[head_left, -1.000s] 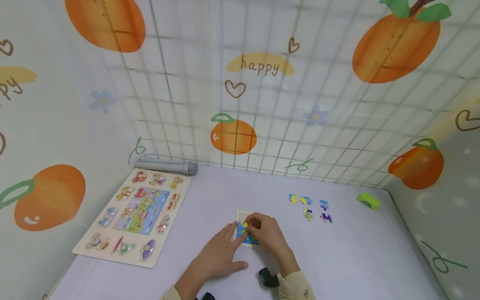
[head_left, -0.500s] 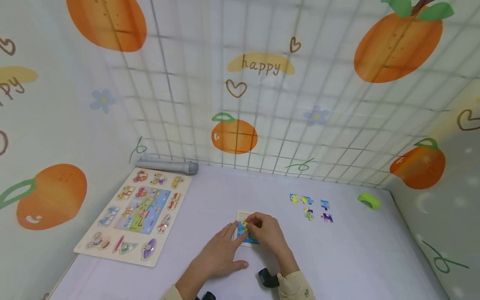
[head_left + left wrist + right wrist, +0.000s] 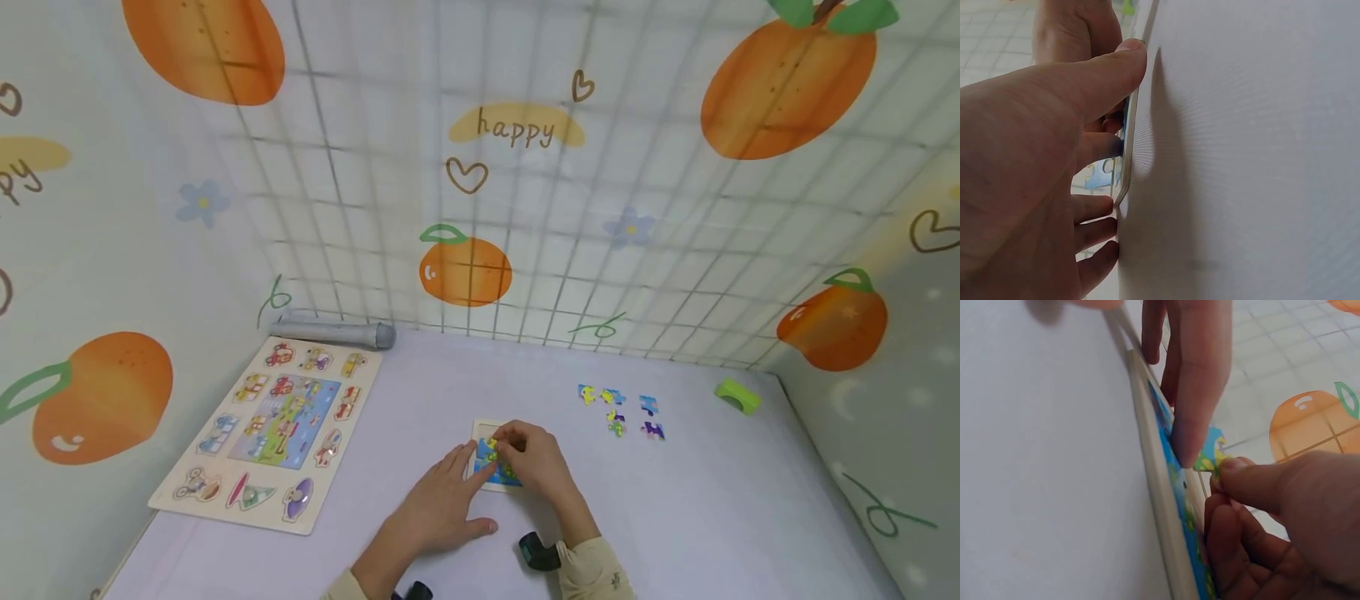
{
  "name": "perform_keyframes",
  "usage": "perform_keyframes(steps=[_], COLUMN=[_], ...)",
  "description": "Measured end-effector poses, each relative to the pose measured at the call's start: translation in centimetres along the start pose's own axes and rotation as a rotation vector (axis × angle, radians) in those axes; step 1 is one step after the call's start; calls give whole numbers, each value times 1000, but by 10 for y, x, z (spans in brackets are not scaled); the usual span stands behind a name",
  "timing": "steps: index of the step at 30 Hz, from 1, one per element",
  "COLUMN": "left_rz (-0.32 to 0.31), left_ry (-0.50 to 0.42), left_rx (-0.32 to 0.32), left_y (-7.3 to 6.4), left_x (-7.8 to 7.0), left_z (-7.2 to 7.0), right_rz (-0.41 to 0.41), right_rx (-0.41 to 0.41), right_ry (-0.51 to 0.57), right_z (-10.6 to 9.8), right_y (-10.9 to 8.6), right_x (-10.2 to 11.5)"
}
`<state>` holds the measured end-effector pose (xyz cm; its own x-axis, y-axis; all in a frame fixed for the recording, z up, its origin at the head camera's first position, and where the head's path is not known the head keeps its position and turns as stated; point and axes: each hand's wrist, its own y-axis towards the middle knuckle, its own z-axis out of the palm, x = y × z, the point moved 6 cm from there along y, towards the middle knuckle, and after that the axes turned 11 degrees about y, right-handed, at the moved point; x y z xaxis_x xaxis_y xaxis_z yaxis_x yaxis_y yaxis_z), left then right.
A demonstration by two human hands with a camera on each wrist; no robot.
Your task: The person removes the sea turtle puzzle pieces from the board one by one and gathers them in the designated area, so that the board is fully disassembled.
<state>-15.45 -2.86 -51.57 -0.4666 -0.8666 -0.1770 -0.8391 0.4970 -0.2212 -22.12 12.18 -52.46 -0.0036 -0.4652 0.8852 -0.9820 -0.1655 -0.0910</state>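
A small jigsaw tray (image 3: 483, 428) with a pale wooden rim lies in front of me, its lower part filled with blue pieces. Between thumb and fingers, my right hand (image 3: 542, 462) pinches a blue and yellow puzzle piece (image 3: 1210, 447), which stands tilted above the tray in the right wrist view. My left hand (image 3: 441, 507) lies at the tray's left and near side, fingers extended; one fingertip (image 3: 1186, 453) touches the pieces beside the pinched one. In the left wrist view, the left thumb (image 3: 1119, 69) is by the tray's near edge. The hands hide part of the tray.
Several loose puzzle pieces (image 3: 615, 425) lie right of the tray. A green arched block (image 3: 738, 398) sits farther right. On the left is a large wooden vehicle puzzle board (image 3: 300, 527), with a grey microphone-like object (image 3: 333, 332) behind it along the wall.
The right hand shifts and turns the pinched piece slightly over the tray, now showing more blue. The left hand stays in place. The head view shifts a little.
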Motion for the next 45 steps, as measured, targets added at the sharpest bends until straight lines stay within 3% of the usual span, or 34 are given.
perform_keyframes(steps=[25, 37, 45], left_rz=[-11, -29, -34], left_ry=[23, 19, 15], left_rx=[-24, -16, -23], left_y=[0, 0, 0], left_x=[-1, -1, 0], left_z=[-2, 0, 1], right_rz=[48, 129, 213], right_rx=[-17, -116, -200], right_ry=[102, 124, 48], right_z=[-12, -38, -58], right_y=[1, 3, 4], right_x=[-1, -16, -32])
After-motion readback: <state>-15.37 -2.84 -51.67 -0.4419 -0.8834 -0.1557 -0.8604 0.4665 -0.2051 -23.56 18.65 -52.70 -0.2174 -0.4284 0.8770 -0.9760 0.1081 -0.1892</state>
